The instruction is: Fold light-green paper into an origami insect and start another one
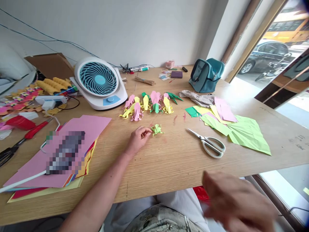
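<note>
A small light-green origami frog (157,129) sits on the wooden table in front of me. My left hand (140,138) rests beside it with curled fingers, the fingertips closed at the frog's left legs. Blurred by motion, my right hand (238,201) hangs past the table's front edge over my lap; its fingers cannot be made out. Scissors (212,145) with pale handles lie to the right of the frog, blades pointing left. Behind the frog stands a group of folded paper figures (155,100) in pink, yellow and green.
On the right lie loose coloured paper sheets (251,133) and a grey cloth (199,97). A white fan (98,82) and a teal bag (206,75) stand farther back. Stacked pink paper (94,124) with a pixelated object and a white cable covers the left, near red-handled scissors (36,130).
</note>
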Motion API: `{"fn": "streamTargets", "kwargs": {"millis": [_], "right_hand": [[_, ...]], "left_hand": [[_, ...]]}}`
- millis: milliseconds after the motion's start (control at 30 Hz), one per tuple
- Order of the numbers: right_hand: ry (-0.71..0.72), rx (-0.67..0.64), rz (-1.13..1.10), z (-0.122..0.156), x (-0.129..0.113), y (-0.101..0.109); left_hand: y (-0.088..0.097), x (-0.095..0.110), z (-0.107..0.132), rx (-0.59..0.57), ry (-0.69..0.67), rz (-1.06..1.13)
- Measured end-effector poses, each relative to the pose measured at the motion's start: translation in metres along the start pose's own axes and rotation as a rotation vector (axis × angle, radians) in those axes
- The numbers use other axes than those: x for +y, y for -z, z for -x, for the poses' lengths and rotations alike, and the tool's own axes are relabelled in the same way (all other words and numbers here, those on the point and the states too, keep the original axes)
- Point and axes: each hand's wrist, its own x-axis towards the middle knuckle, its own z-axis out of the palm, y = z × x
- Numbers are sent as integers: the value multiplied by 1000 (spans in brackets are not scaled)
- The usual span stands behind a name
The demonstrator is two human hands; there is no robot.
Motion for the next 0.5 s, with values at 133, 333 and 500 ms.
{"fn": "streamTargets", "kwargs": {"millis": [133,333,500], "right_hand": [[-130,-97,-43,-38,29,-16],[-302,-92,113,-34,65,-12],[-311,86,377,-39,92,23]], "left_hand": [[1,-1,0,10,9,3],[5,0,1,34,30,-5],[6,2,0,58,61,-1]]}}
